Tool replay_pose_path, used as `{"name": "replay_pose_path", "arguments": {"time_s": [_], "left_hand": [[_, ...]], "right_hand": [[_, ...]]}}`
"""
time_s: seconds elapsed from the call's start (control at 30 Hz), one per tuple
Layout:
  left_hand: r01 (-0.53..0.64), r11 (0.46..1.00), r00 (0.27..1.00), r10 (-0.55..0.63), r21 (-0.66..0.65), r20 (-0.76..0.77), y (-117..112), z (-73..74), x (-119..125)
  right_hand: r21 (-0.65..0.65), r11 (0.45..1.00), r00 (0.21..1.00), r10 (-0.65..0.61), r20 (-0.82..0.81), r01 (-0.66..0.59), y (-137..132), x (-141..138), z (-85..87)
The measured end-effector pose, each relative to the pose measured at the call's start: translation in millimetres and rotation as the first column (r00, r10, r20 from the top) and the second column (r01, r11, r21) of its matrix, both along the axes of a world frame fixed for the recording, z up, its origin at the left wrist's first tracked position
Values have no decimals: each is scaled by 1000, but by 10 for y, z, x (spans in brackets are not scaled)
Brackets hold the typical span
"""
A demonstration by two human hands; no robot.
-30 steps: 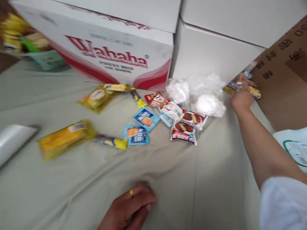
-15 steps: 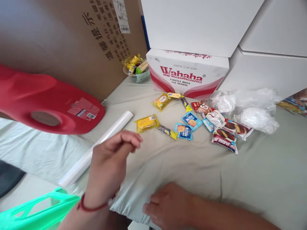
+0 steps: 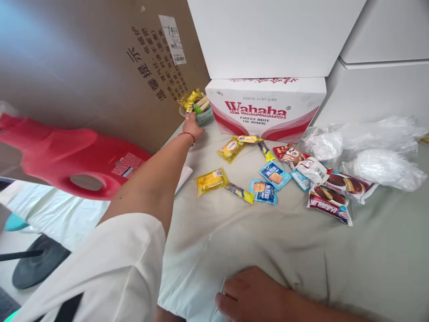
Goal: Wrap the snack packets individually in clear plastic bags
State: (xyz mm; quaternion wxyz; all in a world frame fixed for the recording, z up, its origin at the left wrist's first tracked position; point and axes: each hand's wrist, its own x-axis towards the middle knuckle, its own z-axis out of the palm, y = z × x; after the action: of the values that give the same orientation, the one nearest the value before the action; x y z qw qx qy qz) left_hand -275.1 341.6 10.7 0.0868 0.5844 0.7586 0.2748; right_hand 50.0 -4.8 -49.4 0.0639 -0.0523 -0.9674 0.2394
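Observation:
My left hand (image 3: 193,127) reaches far forward to the near rim of a small clear bowl (image 3: 205,117). Its fingertips meet the rim, but most of its fingers are hidden, so I cannot tell whether they grip it. Yellow-wrapped snacks (image 3: 191,97) and pale sticks (image 3: 202,104) fill the bowl. At the near edge of the cloth-covered surface, my right hand (image 3: 253,293) rests closed with its fingers curled under and nothing visible in it. Between the hands lie yellow snack packs (image 3: 211,180), blue sachets (image 3: 275,174) and maroon cake packs (image 3: 330,203).
A white Wahaha carton (image 3: 266,112) stands behind the snacks, under white boxes (image 3: 278,36). A red jug (image 3: 97,156) leans by a large brown carton (image 3: 100,67) at left. Crumpled clear plastic bags (image 3: 382,167) lie at right. A white roll (image 3: 182,178) is partly covered by my arm.
My left hand has moved forward from above the white roll to the bowl, arm stretched out. My right hand stays on the cloth. The view has shifted slightly.

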Motion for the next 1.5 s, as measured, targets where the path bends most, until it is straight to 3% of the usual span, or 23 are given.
{"name": "replay_pose_path", "arguments": {"time_s": [0.13, 0.2, 0.3, 0.4, 0.57, 0.67, 0.73, 0.8, 0.83, 0.87, 0.97, 1.07, 1.2, 1.27, 1.33, 1.4, 1.5], "left_hand": [[-205, 970, 979, 202, 132, 33, -62, -127, 187], [-244, 946, 970, 234, 214, 72, -237, -150, 248], [-208, 955, 978, 209, 213, 19, -599, -84, 253], [-113, 973, 972, 150, 201, -179, -978, 132, 193], [-76, 957, 940, 163, 281, -299, -1593, 672, 159], [80, 930, 937, 52, 358, -344, -1978, 915, 332], [181, 892, 969, -89, 414, -231, -2180, 989, 582], [189, 882, 969, -238, 431, 60, -2274, 984, 923], [159, 892, 914, -295, 424, 277, -2272, 953, 1110], [139, 911, 812, -329, 388, 482, -2241, 906, 1295], [-45, 948, 432, -266, 316, 862, -2036, 711, 1766], [-263, 959, 97, -80, 103, 992, -1839, 557, 2044], [-338, 938, -263, -14, -79, 965, -1829, 590, 2134], [-318, 944, -370, -37, -89, 928, -1954, 667, 2106], [-279, 959, -414, -70, -54, 908, -2150, 719, 2064], [-266, 964, -410, -123, 10, 904, -2386, 708, 2028], [-257, 964, -346, -158, 69, 925, -2705, 580, 2003]], "right_hand": [[-48, 999, 1000, -6, -20, 5, 26, 16, -5], [-60, 998, 999, -31, -42, 28, 26, 31, -1], [-58, 996, 994, -78, -76, 73, 20, 41, 11], [-43, 990, 986, -134, -102, 131, 24, 31, 27], [-19, 983, 979, -181, -98, 180, 68, 8, 86], [-5, 981, 976, -192, -104, 193, 87, 4, 122], [1, 980, 974, -196, -115, 197, 92, 3, 128], [1, 979, 972, -204, -115, 205, 93, 4, 115], [0, 977, 971, -210, -111, 211, 93, 5, 104], [-4, 977, 971, -213, -107, 214, 92, 6, 93], [-21, 978, 972, -209, -107, 208, 93, 4, 65], [-26, 981, 976, -191, -99, 190, 100, -8, 59], [-29, 986, 982, -167, -92, 165, 113, -20, 65], [-29, 987, 982, -161, -96, 159, 118, -14, 65], [-25, 987, 981, -158, -114, 156, 124, -3, 64], [-20, 988, 976, -153, -157, 151, 135, 13, 73], [-66, 977, 925, -212, -317, 201, 158, 53, 142]]}}
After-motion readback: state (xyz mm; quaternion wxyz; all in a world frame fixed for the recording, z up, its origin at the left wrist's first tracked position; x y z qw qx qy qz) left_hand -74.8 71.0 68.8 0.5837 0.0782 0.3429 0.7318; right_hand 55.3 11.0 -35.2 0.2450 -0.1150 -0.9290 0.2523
